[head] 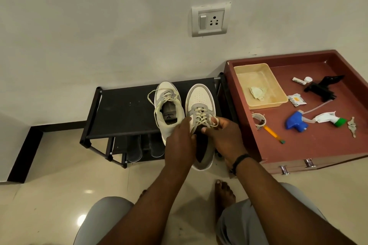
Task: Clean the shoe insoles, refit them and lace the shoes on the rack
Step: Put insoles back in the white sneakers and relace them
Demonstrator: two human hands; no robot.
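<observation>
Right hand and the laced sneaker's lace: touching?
Touching. The head view shows the right hand with its fingers pinching the lace of the right sneaker.

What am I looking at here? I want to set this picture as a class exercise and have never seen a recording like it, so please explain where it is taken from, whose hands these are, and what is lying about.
There is one picture, from a wide-angle camera worn on a person's head, looking forward and down. No machine is involved: the two bare hands are that person's own.

On the top shelf of a black shoe rack stand two sneakers. The left sneaker sits with its laces loose and its insole showing. The right sneaker is being laced: the left hand and the right hand each pinch a lace end.

Beside the rack is a reddish drawer unit. On its top lie a beige tray with a crumpled cloth in it, a blue spray-trigger head, an orange pen and some keys.
</observation>
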